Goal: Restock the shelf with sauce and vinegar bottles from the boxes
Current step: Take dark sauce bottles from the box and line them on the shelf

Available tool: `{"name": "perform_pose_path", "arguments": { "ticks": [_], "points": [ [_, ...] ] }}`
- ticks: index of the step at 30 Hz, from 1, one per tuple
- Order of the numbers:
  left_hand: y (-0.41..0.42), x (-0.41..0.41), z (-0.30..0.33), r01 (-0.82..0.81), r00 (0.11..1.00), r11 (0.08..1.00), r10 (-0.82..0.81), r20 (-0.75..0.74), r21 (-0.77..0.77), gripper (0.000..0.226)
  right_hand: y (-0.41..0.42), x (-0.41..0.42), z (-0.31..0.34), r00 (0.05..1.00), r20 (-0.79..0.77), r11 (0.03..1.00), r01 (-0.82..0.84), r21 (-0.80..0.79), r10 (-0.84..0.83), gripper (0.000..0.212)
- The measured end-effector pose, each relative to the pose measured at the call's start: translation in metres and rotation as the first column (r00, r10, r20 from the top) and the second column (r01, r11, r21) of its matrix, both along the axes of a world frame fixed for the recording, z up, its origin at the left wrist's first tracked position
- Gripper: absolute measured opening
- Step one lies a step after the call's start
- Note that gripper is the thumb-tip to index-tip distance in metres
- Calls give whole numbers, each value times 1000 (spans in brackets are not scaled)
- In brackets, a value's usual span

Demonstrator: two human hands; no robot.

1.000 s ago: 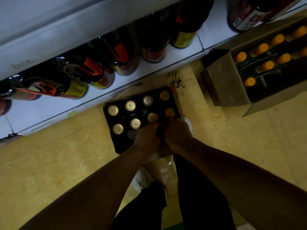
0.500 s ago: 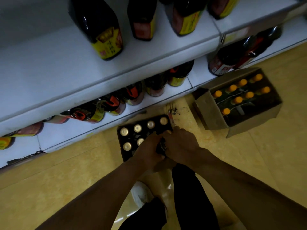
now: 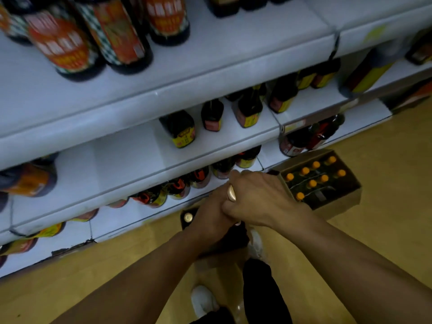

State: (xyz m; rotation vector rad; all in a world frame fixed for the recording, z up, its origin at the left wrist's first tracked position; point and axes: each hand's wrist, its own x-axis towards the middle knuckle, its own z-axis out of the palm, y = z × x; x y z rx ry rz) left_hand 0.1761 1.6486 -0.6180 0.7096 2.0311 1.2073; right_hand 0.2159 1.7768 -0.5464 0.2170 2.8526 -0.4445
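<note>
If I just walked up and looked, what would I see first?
Two hands, the left hand and right hand, pressed together in the middle, gripping a gold-capped bottle lifted above a dark box on the floor. To the right sits a cardboard box of orange-capped bottles. Above, white shelves hold dark sauce bottles.

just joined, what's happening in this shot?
A person stands at a shelf of dark bottles. Both hands, left hand and right hand, are together around a gold-capped bottle, held above the dark box on the floor. A second box of orange-capped bottles sits to the right, untouched.
</note>
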Motion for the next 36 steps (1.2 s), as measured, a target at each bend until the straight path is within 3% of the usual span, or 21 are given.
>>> {"name": "perform_pose_path", "arguments": {
  "ticks": [3,7,17,26,32,36],
  "points": [
    [1,-9,41,46,997,996,-41,-62,75,42,0,-6,47,998,-67,1000,-16,6,17,33],
    [1,-16,104,-21,993,989,38,-113,149,25,0,-16,107,991,-131,1000,-14,8,15,35],
    [-6,-37,247,-30,980,951,89,-178,308,23,-1,-32,261,946,-320,999,-49,-15,42,34],
    [-12,-49,364,7,946,929,114,-304,369,35,-7,-35,370,845,-531,998,-70,10,64,34],
    [-14,-52,431,-2,934,911,149,-326,412,43,-11,-34,439,804,-593,994,-99,-55,48,31],
    [-16,-55,479,51,926,896,123,-357,442,27,-15,-38,480,740,-673,990,-113,-90,23,30]
  ]
}}
